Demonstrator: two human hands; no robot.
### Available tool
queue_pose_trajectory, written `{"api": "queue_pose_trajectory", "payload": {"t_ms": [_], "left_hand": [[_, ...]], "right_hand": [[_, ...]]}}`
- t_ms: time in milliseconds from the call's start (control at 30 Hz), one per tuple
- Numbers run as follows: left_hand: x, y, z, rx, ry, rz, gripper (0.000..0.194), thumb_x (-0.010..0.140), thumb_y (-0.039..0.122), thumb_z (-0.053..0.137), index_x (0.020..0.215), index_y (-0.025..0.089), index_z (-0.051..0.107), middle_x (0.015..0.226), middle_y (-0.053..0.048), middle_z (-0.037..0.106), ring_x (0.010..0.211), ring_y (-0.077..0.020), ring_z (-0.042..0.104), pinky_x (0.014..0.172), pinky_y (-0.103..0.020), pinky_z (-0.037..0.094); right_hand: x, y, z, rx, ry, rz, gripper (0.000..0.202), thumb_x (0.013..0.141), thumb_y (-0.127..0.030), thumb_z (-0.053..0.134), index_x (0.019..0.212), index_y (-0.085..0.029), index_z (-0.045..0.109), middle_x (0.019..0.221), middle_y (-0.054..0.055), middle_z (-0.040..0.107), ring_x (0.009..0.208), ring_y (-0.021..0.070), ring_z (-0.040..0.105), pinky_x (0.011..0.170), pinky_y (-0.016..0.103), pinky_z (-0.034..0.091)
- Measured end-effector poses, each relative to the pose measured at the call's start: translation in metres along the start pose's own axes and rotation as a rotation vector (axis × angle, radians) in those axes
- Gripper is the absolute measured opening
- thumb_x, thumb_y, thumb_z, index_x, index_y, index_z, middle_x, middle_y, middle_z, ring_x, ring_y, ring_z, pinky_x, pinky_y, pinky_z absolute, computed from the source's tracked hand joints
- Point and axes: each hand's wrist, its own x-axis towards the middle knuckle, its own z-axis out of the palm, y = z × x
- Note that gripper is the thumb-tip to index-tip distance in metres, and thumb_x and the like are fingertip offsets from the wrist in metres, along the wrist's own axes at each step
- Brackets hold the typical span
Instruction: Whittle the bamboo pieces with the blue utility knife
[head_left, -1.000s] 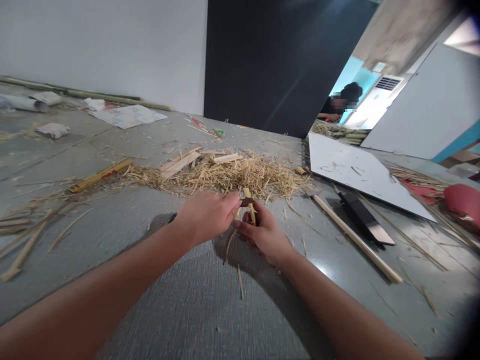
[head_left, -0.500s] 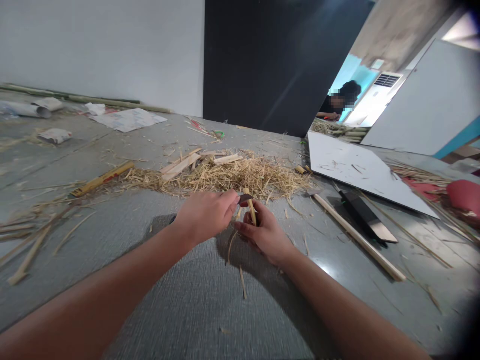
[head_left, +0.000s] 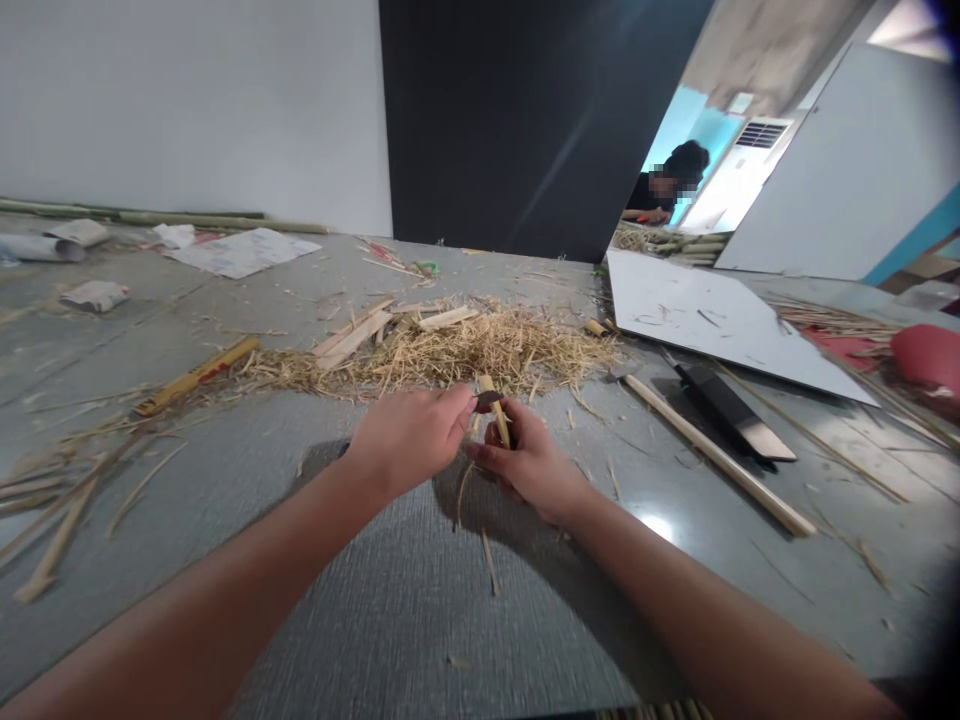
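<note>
My left hand (head_left: 409, 435) is closed around a small knife, its handle hidden in the fist. The dark knife blade (head_left: 488, 398) lies across the upper part of a short pale bamboo strip (head_left: 500, 426). Thumb and fingers of my right hand (head_left: 541, 468) pinch that strip, which stands tilted with its upper end pointing away from me. A thin curled shaving (head_left: 464, 492) hangs below the hands. Just beyond them spreads a heap of straw-coloured shavings (head_left: 487, 345).
Flat wood pieces (head_left: 352, 338) lie on the heap. Left of it is a yellow bamboo piece (head_left: 196, 378). On the right are a long-handled tool (head_left: 716, 455), a black flat object (head_left: 735, 410) and a white board (head_left: 720, 325). A person (head_left: 660, 185) sits far back right.
The view has shifted slightly, with the background moving a little left. Both hands keep nearly the same pose, the blade still against the bamboo strip.
</note>
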Motion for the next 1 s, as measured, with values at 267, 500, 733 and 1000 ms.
{"api": "queue_pose_trajectory", "payload": {"t_ms": [267, 500, 733, 1000], "left_hand": [[-0.0001, -0.0003, -0.0017, 0.005, -0.005, -0.003, 0.035, 0.097, 0.036, 0.026, 0.089, 0.020, 0.056, 0.075, -0.005, 0.066, 0.063, -0.0185, 0.059, 0.053, -0.029, 0.030], [0.0006, -0.0004, -0.0019, 0.005, -0.004, -0.035, 0.036, 0.097, 0.037, 0.024, 0.090, 0.020, 0.055, 0.075, -0.005, 0.066, 0.063, -0.0176, 0.058, 0.053, -0.028, 0.029], [0.0003, 0.0003, -0.0017, 0.006, -0.005, -0.049, 0.037, 0.098, 0.037, 0.022, 0.090, 0.020, 0.054, 0.073, -0.005, 0.065, 0.063, -0.0172, 0.058, 0.054, -0.028, 0.031], [0.0004, -0.0021, -0.0022, -0.038, 0.022, -0.058, 0.036, 0.098, 0.036, 0.023, 0.093, 0.020, 0.055, 0.078, -0.005, 0.067, 0.066, -0.0176, 0.060, 0.055, -0.028, 0.032]], "right_hand": [[-0.0002, 0.0005, -0.0007, 0.006, -0.022, -0.024, 0.034, 0.075, -0.024, 0.068, 0.103, -0.024, 0.049, 0.058, -0.011, 0.039, 0.039, 0.0058, 0.034, 0.033, 0.019, 0.028], [-0.0006, -0.0013, -0.0015, -0.014, -0.022, -0.024, 0.035, 0.074, -0.025, 0.069, 0.102, -0.024, 0.048, 0.058, -0.010, 0.040, 0.039, 0.0061, 0.035, 0.033, 0.019, 0.029], [-0.0007, -0.0028, -0.0006, -0.021, -0.008, -0.025, 0.036, 0.075, -0.024, 0.067, 0.106, -0.023, 0.049, 0.060, -0.010, 0.041, 0.042, 0.0069, 0.036, 0.037, 0.021, 0.029], [-0.0009, -0.0044, -0.0001, -0.021, 0.004, -0.030, 0.037, 0.074, -0.023, 0.068, 0.106, -0.023, 0.050, 0.062, -0.009, 0.042, 0.044, 0.0068, 0.037, 0.039, 0.020, 0.031]]}}
